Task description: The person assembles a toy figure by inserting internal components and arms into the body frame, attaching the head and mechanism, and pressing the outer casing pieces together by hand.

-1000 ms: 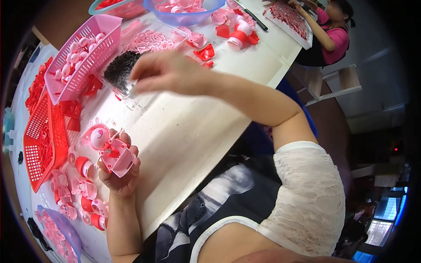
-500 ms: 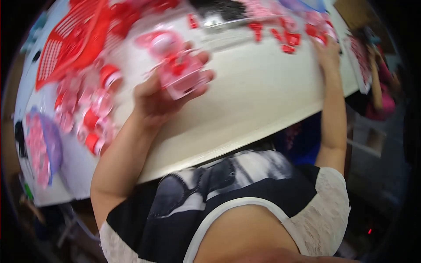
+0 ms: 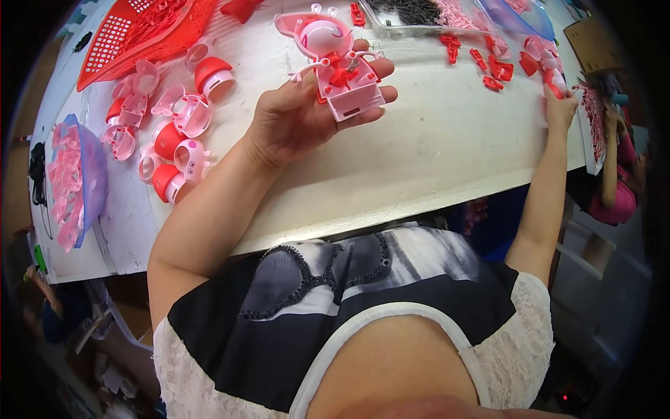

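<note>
Resting in my left hand (image 3: 296, 115) is a half-built pink pig toy (image 3: 338, 66), its open body shell facing up. Small red parts and a bit of metal show inside the shell, and thin pink arms stick out at the sides. My fingers are curled behind it, the thumb along its left side. Out at the far right, my right hand (image 3: 560, 112) has its fingers closed on a pink and red toy shell (image 3: 557, 84) at the end of a small pile; the fingertips are partly blurred.
Left of my left hand lie several pink and red shells (image 3: 188, 115). A red slotted basket (image 3: 94, 59) and a purple bowl (image 3: 94, 185) of pink parts stand further left. At the back are a clear tray (image 3: 398, 29), another bowl (image 3: 534, 24) and loose red parts (image 3: 500, 68). Other people work nearby.
My view has shifted, and the pig toy now appears higher and farther right, tilted more toward me and sharper. My right hand is still at the pile of shells on the right.
</note>
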`<control>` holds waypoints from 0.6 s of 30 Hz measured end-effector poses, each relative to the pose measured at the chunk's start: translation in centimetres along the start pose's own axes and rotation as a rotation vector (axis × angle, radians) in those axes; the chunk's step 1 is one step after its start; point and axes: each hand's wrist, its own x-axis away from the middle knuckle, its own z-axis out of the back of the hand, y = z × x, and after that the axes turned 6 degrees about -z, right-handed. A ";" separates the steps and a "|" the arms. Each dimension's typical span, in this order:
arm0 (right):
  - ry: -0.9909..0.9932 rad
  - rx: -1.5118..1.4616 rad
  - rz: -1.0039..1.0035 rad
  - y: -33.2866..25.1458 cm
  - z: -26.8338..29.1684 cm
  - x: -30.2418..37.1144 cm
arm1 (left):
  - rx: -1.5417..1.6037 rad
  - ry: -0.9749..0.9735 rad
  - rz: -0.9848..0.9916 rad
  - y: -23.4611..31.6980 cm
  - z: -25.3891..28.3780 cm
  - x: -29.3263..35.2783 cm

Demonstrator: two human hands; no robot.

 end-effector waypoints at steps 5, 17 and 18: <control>0.053 -0.281 0.121 -0.7 4.8 4.5 | -0.014 0.038 -0.013 0.3 -0.1 0.2; -0.732 -0.843 0.590 -12.9 8.0 21.5 | -0.180 0.038 -0.117 0.3 -1.2 0.5; -0.821 -0.737 0.488 -13.4 8.7 22.0 | -0.175 0.031 -0.111 0.2 -1.5 0.5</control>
